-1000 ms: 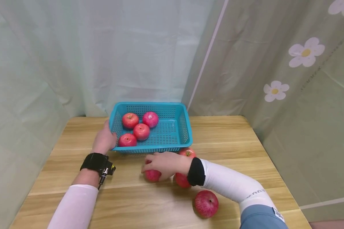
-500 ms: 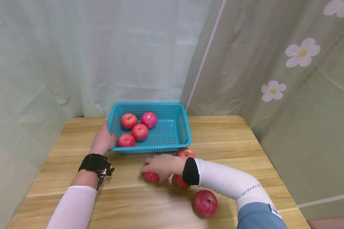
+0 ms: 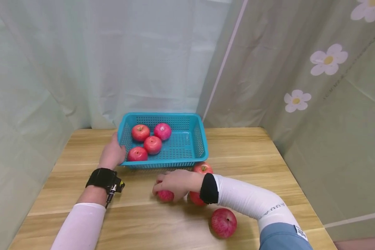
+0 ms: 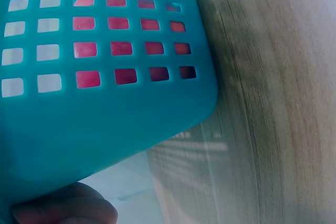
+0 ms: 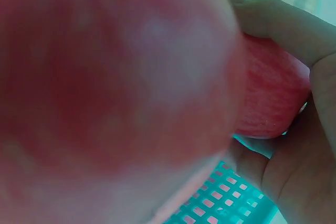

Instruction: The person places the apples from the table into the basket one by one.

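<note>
A blue plastic basket stands at the back of the table with several red apples inside, among them a front-left apple. My left hand grips its left rim; in the left wrist view curled fingers show under the edge. My right hand curls its fingers and thumb round a pinkish-red apple in front of the basket. The right wrist view shows this held apple partly behind a nearer apple, large and blurred. Part of the held apple is hidden by the hand.
Beside the right wrist are two apples, one at the basket's front corner and one partly covered by the wrist. A striped apple lies nearer the front. Curtains hang behind the wooden table.
The view shifts slightly, and the right hand stays round the apple with only a small movement. The left hand keeps its grip on the basket.
</note>
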A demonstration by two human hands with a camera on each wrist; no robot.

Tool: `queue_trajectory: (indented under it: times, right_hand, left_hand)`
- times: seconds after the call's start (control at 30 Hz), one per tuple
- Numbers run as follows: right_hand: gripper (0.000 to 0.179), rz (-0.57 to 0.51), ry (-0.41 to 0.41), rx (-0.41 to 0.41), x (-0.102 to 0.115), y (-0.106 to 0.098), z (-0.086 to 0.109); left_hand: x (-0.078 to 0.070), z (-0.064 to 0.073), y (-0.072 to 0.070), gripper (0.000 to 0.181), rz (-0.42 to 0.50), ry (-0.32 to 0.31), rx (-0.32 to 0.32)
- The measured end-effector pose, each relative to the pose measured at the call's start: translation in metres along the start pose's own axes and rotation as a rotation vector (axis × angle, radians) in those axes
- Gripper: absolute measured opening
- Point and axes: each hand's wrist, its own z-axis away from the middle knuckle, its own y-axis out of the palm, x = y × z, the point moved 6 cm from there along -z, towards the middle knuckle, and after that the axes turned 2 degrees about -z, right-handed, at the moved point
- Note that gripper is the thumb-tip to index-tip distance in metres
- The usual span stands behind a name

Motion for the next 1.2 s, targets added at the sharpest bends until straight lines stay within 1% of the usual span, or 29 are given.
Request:
queue_trajectory:
  times: [0.13,0.27,0.43,0.57,0.63,0.73,0.9,1.13,1.2]
  right_hand:
    - [0.074,-0.023,-0.011,-0.011,0.001,-0.004,0.001]
    - [0.077,-0.047,-0.020,-0.051,0.004,-0.014,0.003]
    - [0.078,-0.100,-0.050,-0.121,0.011,-0.034,0.009]
    - [0.079,-0.144,-0.079,-0.182,0.012,-0.051,0.016]
    - [0.079,-0.150,-0.091,-0.215,0.012,-0.059,0.020]
    - [0.077,-0.151,-0.095,-0.265,0.009,-0.069,0.025]
    - [0.076,-0.173,-0.070,-0.344,0.001,-0.081,0.032]
    - [0.076,-0.227,-0.077,-0.395,-0.009,-0.087,0.034]
    - [0.075,-0.238,-0.073,-0.422,-0.013,-0.090,0.034]
  left_hand:
    - [0.001,0.000,0.000,0.070,-0.005,0.007,-0.008]
    - [0.000,0.001,-0.001,0.070,-0.008,-0.001,-0.015]
    - [-0.001,0.003,-0.001,0.070,-0.008,-0.015,-0.014]
    - [-0.003,0.005,-0.003,0.068,-0.007,-0.002,-0.030]
    - [-0.004,0.005,-0.003,0.068,-0.007,0.000,-0.032]
    - [-0.003,0.005,-0.002,0.070,-0.011,-0.011,-0.020]
    - [-0.003,0.004,-0.001,0.073,-0.013,-0.025,0.001]
    - [-0.004,0.004,-0.003,0.071,-0.026,-0.003,-0.023]
    - [-0.004,0.004,-0.003,0.071,-0.027,-0.004,-0.023]
